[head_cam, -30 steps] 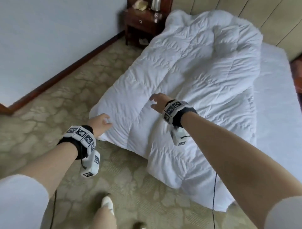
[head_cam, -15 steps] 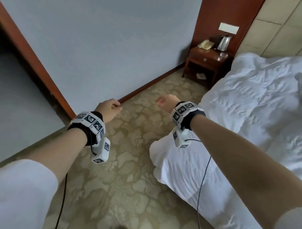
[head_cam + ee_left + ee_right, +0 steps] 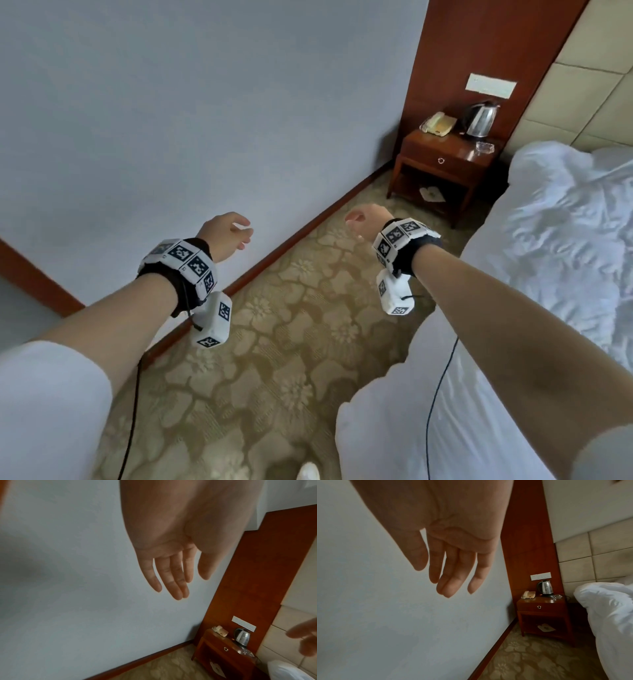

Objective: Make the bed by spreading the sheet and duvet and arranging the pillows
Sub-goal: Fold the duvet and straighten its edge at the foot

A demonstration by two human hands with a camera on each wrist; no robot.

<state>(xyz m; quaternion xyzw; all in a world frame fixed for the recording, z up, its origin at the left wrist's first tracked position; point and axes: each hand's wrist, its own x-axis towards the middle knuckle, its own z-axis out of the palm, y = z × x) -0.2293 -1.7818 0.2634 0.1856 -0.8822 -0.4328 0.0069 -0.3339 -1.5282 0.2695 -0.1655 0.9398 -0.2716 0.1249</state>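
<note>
A crumpled white duvet (image 3: 555,240) lies heaped on the bed at the right, its near corner (image 3: 370,411) hanging over the side toward the carpet. My left hand (image 3: 226,236) floats in the air in front of the wall, fingers relaxed and holding nothing; the left wrist view shows its fingers (image 3: 171,577) straight. My right hand (image 3: 366,219) hovers over the carpet, left of the duvet and apart from it, also empty, with loose fingers (image 3: 453,572). The duvet's edge (image 3: 611,612) fills the right of the right wrist view. No pillows show.
A wooden nightstand (image 3: 445,164) stands in the corner beside the bed, carrying a phone (image 3: 438,123), a steel kettle (image 3: 481,118) and a glass ashtray (image 3: 484,147). Patterned carpet (image 3: 274,342) runs between the wall (image 3: 205,102) and the bed. A padded headboard (image 3: 589,85) is behind.
My view has swung left, from the duvet to the wall and the aisle. Both hands have lifted off the duvet and now hang in the air, empty.
</note>
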